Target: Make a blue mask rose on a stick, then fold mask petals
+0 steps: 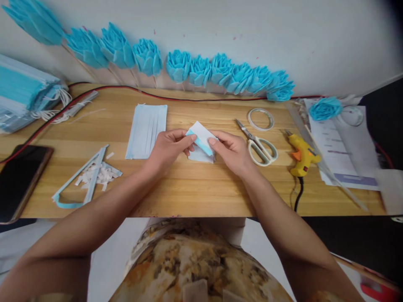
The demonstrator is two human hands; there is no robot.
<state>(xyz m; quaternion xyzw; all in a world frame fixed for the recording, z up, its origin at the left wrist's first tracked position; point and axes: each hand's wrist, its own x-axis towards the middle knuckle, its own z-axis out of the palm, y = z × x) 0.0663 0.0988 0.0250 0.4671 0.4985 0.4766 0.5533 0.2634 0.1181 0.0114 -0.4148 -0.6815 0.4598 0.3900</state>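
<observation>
Between my two hands is a small piece of white and blue mask fabric point(201, 136), one blue edge folded over the white side. My left hand point(171, 147) pinches its left end, and my right hand point(229, 150) pinches the right end with the thumb on top. Just under it, more pale pieces of fabric point(198, 156) lie on the table, partly hidden. Left of my left hand lies a flat stack of pleated face masks point(147, 130). White-handled scissors point(260, 147) rest to the right of my right hand, blades partly spread.
A yellow glue gun point(301, 155), a tape roll point(260, 119) and papers point(343, 151) lie right. Blue fabric flowers point(201, 69) lean along the wall. Cut strips and scraps point(99, 173), a phone point(23, 180) and bagged masks point(25, 92) are left. A red-black cable point(163, 97) crosses behind.
</observation>
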